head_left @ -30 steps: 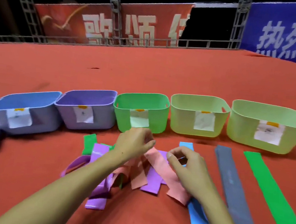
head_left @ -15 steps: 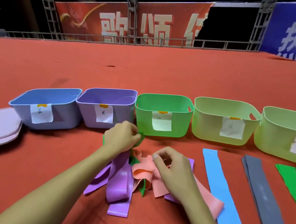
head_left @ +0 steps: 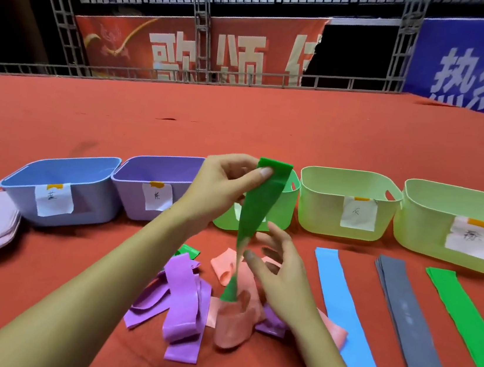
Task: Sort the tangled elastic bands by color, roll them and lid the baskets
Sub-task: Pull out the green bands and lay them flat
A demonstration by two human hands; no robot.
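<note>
Green elastic band (head_left: 258, 204) stands stretched upward from the tangled pile (head_left: 204, 295), lower end threaded through a pink band (head_left: 232, 320). Left hand (head_left: 218, 189) pinches its top edge; right hand (head_left: 278, 274), fingers spread, holds nothing. Judged light, limp, stretchy; grip near the snag.

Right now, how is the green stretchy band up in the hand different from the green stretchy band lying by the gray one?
The green elastic band in the left hand is lifted, twisted narrow, its lower end caught in the pink bands. The green elastic band on the red cloth lies flat, straight and free. The left hand pinches only the first. Both are the same green.
</note>
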